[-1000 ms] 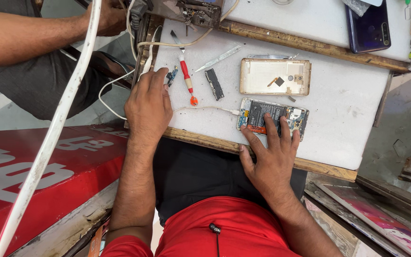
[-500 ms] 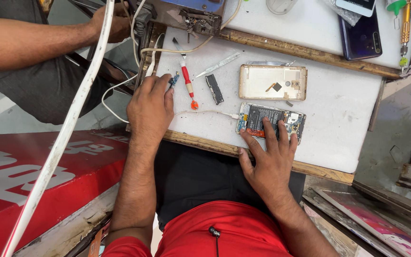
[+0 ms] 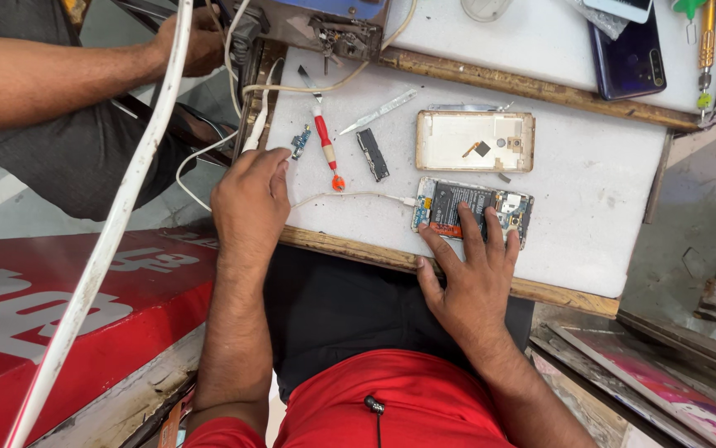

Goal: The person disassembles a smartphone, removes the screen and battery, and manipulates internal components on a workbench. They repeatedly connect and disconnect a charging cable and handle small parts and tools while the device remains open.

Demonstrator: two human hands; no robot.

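Nearest the camera, the right hand (image 3: 472,278) lies flat with fingers spread, pressing down on the opened smartphone with its exposed battery and circuit board (image 3: 471,209), which sits near the front edge of the white-topped desk with a wooden rim (image 3: 598,199). The hand grasps nothing; it only pins the phone in place. A thin white cable (image 3: 349,197) runs from the phone's left end across the desk toward the left hand (image 3: 252,203). That hand rests at the desk's left edge, fingers loosely curled with the tips touching the surface just beside a small blue-green circuit part (image 3: 300,142); whether it pinches anything cannot be told.

Farther in, a red-handled screwdriver with an orange tip (image 3: 325,149) lies between the left hand and a narrow black rectangular part (image 3: 373,154). Beyond the opened phone lies a gold-coloured phone back cover, inner side up (image 3: 474,141), well clear of a slim metal tweezer (image 3: 378,111). At the far edge, a dark blue smartphone (image 3: 631,56) lies face down. To the far left, another person's forearm (image 3: 59,75) reaches toward tangled cables.
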